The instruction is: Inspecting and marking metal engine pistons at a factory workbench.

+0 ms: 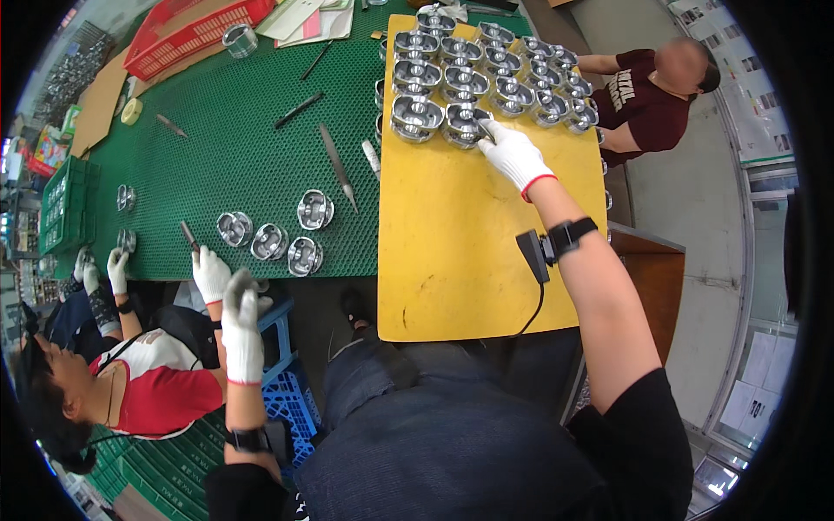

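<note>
A yellow board (469,234) lies on the table and carries several shiny metal pistons (486,61) in rows at its far end. My right hand (514,158), in a white glove, reaches across the board. Its fingers grip the rim of the nearest piston (462,122) in the front row. My left hand (241,328), also gloved, hangs in the air in front of the table's near edge, fingers loose, with nothing in it. It is right next to a co-worker's gloved hand (210,273).
Several loose pistons (269,240) and long files (337,165) lie on the green mat (243,139). A red basket (195,30) stands at the back left and a blue crate (291,399) below the table. One co-worker (148,391) sits at lower left, another (647,95) beyond the board.
</note>
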A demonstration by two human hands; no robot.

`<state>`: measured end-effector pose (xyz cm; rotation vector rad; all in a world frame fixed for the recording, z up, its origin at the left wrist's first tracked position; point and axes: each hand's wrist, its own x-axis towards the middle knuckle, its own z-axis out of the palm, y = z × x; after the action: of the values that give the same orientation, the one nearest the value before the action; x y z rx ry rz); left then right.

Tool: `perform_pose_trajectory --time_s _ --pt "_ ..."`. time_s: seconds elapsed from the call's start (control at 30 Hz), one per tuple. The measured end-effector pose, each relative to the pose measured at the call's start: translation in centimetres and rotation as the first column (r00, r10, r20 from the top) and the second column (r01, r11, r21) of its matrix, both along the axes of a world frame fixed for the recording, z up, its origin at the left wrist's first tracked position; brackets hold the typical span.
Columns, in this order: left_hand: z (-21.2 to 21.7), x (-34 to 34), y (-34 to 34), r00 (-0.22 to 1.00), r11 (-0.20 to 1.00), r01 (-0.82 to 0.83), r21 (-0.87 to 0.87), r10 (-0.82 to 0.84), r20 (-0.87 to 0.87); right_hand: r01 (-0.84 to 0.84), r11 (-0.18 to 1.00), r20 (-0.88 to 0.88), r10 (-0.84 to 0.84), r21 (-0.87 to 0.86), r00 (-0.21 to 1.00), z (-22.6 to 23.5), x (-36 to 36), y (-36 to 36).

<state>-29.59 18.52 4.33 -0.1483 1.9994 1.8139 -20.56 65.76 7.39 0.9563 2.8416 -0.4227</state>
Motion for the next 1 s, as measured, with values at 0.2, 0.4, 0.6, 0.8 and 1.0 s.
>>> perform_pose_trajectory --time_s 0.2,0.4,0.6,0.8,1.0 --pt "5.5 7.2 1.0 0.955 0.979 0.203 0.011 -0.196 -0.222 -0.100 0.975 -0.021 0.097 -0.198 0.995 2.6 1.4 -3.4" --pt "9.9 7.6 9.6 0.640 0.800 0.599 0.045 -0.444 -0.628 0.006 0.381 -0.036 -0.103 -0.924 0.994 13.0 7.6 -13.5" --pt "12.0 9.9 11.1 0.797 0.769 0.557 0.314 -0.388 -0.463 -0.432 0.351 -0.430 0.090 -0.830 0.899 15.7 12.3 -14.9" --pt "15.3 9.6 9.8 0.708 0.710 0.671 0.214 -0.529 -0.467 -0.717 0.604 -0.174 0.793 0.348 0.584 19.4 12.5 -14.9" --pt "16.2 9.5 9.8 0.620 0.624 0.760 0.183 -0.611 -0.493 -0.748 0.507 -0.157 0.857 0.427 0.491 19.3 10.8 -16.2"
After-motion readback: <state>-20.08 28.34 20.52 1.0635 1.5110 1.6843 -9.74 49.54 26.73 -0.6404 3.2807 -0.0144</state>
